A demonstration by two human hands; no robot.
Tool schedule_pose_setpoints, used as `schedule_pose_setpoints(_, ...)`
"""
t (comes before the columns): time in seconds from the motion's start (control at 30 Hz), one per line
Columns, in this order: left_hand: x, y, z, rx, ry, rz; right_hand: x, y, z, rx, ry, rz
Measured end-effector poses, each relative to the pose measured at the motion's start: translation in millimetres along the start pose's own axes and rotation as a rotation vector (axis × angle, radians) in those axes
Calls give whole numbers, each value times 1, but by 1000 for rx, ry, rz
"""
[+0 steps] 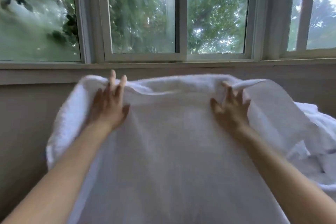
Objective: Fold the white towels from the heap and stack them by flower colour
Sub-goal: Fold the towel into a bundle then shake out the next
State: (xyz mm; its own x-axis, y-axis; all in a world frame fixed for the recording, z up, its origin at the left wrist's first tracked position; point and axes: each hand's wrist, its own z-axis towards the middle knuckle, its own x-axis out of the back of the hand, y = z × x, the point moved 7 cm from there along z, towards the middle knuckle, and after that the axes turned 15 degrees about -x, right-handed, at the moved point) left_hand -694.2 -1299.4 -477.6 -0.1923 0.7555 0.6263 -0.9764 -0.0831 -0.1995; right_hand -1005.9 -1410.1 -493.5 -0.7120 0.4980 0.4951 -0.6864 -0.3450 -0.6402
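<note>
Towel (172, 132), white, soft and floppy (it sags between grips), hangs spread before the window (145, 23); left hand (109, 107) and right hand (232, 109) pinch its top edge. Corners give best control.

Single view only, taken from a camera worn on the person's head; no second view is supplied, so no overlap can be reported. The camera faces forward and is pitched slightly down, square to a row of windows (179, 14) whose sill (127, 65) runs across the frame just above mid-height. Both forearms enter from the lower corners and converge toward centre, the left hand (109, 103) and right hand (231, 107) sitting close to the lens at mid-frame. A white towel (172, 142) fills most of the lower half at close range. Wide-angle bowing shows at the frame edges, and the picture is softened by motion blur
</note>
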Motion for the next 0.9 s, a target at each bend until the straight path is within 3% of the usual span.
schedule_pose_setpoints(0.13, -147, 24, -93, 83, -677, -229, -129, 115, -66, -249, -643, -222)
schedule_pose_setpoints(0.23, -226, 48, -199, 212, -917, -330, -184, 194, -140, -281, -859, -453)
schedule_pose_setpoints(0.37, -251, 36, -224, 293, -829, -355, -199, 220, -140, -245, -794, -488)
schedule_pose_setpoints(0.53, -252, -21, -229, 485, -689, -618, -203, 238, -122, -234, -844, -500)
schedule_pose_setpoints(0.77, -235, -91, -251, 285, -762, -430, -207, 239, -114, -187, -812, -408)
schedule_pose_setpoints(0.9, -218, -113, -246, 238, -894, -52, -204, 227, -114, -171, -701, -527)
